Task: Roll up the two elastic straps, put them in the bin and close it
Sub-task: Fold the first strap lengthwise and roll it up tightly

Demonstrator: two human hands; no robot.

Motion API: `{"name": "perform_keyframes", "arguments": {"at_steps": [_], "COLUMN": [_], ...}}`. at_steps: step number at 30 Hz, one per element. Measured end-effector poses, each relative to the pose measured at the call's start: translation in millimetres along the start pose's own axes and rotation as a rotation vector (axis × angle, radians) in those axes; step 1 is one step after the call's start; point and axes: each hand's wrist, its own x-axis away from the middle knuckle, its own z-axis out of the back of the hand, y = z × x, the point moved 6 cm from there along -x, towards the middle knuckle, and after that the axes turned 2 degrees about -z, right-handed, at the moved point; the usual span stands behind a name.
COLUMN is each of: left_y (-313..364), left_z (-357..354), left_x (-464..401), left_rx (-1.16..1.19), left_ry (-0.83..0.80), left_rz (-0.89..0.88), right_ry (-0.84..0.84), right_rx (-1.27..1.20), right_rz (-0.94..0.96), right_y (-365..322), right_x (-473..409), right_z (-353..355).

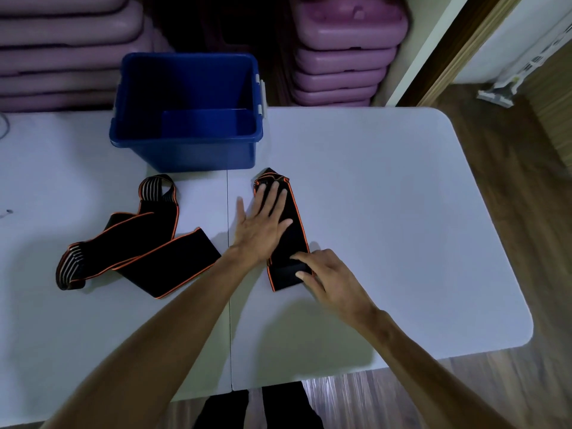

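Observation:
Two black elastic straps with orange edges lie on the white table [387, 212]. One strap [294, 243] is laid out flat and folded in a narrow strip right of the table's centre seam. My left hand [263, 224] presses flat on its far half, fingers spread. My right hand [328, 274] touches its near end with the fingertips. The other strap [145, 246] lies loose and crumpled to the left, untouched. The blue bin [185, 140] stands open at the table's far edge. I see no lid.
Stacks of pink plastic step platforms [343, 57] stand behind the table. The table's right edge and rounded corners border a wooden floor [510, 196]. My legs show below the near edge.

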Motion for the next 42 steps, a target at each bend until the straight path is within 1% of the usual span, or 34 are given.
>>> {"name": "perform_keyframes", "arguments": {"at_steps": [2, 5, 8, 13, 15, 17, 19, 22, 27, 29, 31, 36, 38, 42], "left_y": [-10.0, -13.0, -18.6, -28.6, -33.6, -38.8, -45.1, -52.2, -54.8, -55.4, -55.8, -55.9, -54.4, -52.2], "left_z": [0.1, 6.5, 13.2, 13.8, 18.9, 27.9, 35.6, 38.5, 36.8, 36.4, 37.6, 40.2, 42.3, 44.8], "left_x": [-0.3, -3.2, -8.0, -13.0, -14.2, -15.8, -18.4, -21.9, -24.1, -24.2, -23.4, -20.1, -18.3, -17.0], "left_rx": [0.020, 0.113, 0.139, 0.101, 0.131, 0.162, 0.195, 0.247, 0.325, 0.333, 0.325, 0.322, 0.333, 0.323], "left_ry": [0.038, 0.073, 0.059, 0.041, 0.037, 0.049, 0.064, 0.059, 0.063, 0.061, 0.069, 0.103, 0.112, 0.129], "left_rz": [-0.027, -0.126, -0.177, -0.219, -0.248, -0.273, -0.251, -0.174, -0.183, -0.182, -0.182, -0.202, -0.211, -0.241], "right_ry": [-0.011, -0.018, -0.041, -0.057, -0.074, -0.116, -0.137, -0.090, 0.048, 0.134, 0.194, 0.300, 0.299, 0.201], "right_rx": [0.026, 0.044, 0.056, 0.053, 0.075, 0.030, 0.006, 0.031, 0.022, 0.102, 0.189, 0.262, 0.317, 0.422], "right_rz": [0.029, 0.060, 0.068, -0.011, -0.041, -0.098, -0.135, -0.154, -0.253, -0.233, -0.170, -0.041, 0.001, 0.059], "right_y": [-2.4, -3.2, -1.9, -0.9, -0.5, 2.0, 3.0, -1.1, -6.4, -8.8, -11.2, -13.6, -12.6, -14.7], "right_x": [2.8, 6.8, 10.5, 1.8, -5.7, -12.1, -17.0, -19.3, -18.0, -19.5, -20.6, -16.8, -10.2, -0.5], "right_z": [0.5, 1.8, 2.6, 1.5, -1.5, -3.9, -4.4, -2.9, -8.2, -6.9, -6.3, -9.9, -14.5, -22.4]}}
